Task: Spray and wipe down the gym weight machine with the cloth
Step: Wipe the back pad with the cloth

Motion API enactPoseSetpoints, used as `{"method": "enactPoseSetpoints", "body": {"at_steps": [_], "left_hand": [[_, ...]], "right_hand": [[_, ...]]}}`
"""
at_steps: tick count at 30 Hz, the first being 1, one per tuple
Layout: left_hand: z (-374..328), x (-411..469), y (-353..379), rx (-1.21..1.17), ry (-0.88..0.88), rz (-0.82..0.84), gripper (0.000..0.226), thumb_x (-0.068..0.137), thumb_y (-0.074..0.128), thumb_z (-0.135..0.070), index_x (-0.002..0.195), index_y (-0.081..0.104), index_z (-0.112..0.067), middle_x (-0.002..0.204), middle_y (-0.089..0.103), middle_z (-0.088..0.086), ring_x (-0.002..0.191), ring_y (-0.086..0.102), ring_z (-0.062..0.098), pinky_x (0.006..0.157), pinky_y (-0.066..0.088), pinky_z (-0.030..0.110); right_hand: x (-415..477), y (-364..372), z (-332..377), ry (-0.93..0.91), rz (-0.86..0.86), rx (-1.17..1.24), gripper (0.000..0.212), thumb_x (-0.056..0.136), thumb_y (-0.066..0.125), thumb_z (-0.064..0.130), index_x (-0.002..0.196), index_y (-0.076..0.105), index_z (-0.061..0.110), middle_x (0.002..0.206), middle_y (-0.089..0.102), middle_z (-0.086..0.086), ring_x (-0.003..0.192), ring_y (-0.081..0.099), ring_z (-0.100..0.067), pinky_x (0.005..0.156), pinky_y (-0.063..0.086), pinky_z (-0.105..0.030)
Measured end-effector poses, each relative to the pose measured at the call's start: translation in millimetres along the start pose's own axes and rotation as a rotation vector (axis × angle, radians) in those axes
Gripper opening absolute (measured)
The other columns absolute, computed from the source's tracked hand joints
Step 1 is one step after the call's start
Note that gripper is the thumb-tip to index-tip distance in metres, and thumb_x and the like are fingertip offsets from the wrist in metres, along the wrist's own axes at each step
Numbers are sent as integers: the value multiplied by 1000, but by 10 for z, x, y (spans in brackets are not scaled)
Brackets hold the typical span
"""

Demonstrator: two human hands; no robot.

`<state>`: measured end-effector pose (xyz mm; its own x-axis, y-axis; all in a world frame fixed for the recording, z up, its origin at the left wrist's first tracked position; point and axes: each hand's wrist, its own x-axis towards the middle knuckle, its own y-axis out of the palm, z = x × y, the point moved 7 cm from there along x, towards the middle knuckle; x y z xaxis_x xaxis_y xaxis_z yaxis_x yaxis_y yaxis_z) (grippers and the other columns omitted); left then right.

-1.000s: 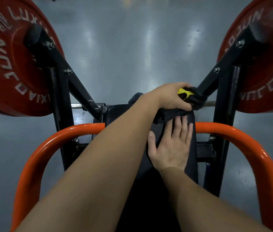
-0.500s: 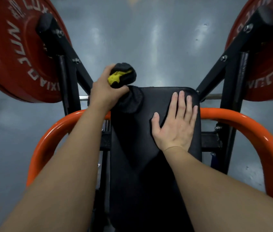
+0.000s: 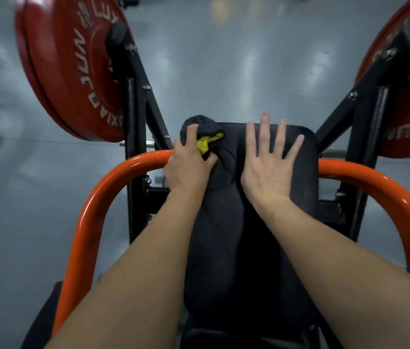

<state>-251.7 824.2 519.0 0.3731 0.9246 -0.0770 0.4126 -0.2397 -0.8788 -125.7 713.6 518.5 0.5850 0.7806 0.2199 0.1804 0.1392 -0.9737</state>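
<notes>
place: gym | red weight plates (image 3: 73,71) | orange machine frame (image 3: 138,161)

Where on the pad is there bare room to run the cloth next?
Bare pad shows in the middle strip between the forearms, and along its right edge between the right hand and the orange bar. The top left corner is crowded: the left hand grips the cloth there, beside the black frame.
</notes>
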Motion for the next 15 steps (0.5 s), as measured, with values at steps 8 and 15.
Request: {"method": "enactPoseSetpoints", "body": {"at_steps": [8,15], "left_hand": [[601,68,52,-667,-19,60,58,81,79,-34,130,47,-42,109,68,-17,100,65,1,87,54,25],[447,312,4,-635,-106,-61,58,73,70,-51,127,48,-47,103,68,-15,97,66,12,87,56,39]], "right_hand": [[137,245,524,202,-41,269,81,94,27,53,162,23,9,170,14,-13,159,5,-26,128,1,-48],[150,202,500,156,-62,287,84,95,27,62,162,24,10,171,14,-12,159,6,-28,128,2,-51]]}}
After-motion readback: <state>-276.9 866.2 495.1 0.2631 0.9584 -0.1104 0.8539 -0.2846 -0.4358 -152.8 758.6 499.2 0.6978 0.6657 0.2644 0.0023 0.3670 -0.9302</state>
